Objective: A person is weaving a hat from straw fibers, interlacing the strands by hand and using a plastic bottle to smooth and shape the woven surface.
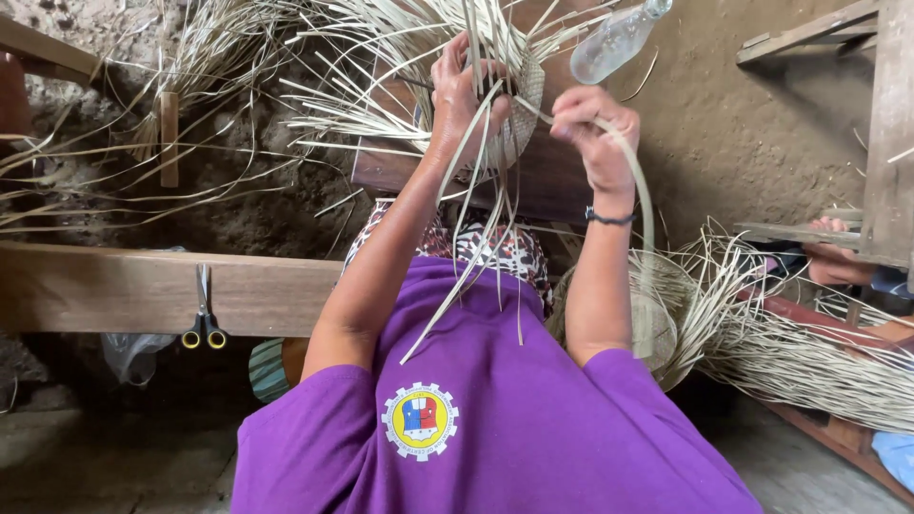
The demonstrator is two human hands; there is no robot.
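My left hand (462,90) grips a partly woven straw piece (519,114), small and round, with many loose pale strips (381,38) fanning out from it. Some strips hang down over my purple shirt. Just to the right, my right hand (595,128) is closed on one single strip (645,205), which curves down past my wrist. A dark band sits on that wrist. Both hands are held up in front of me, close together, over a dark wooden block (543,181).
A clear plastic bottle (619,38) lies on the earth floor beyond my hands. Yellow-handled scissors (203,328) hang on a wooden beam (114,286) at left. A woven basket with loose straw (666,324) sits at right, near another person's hand (833,257).
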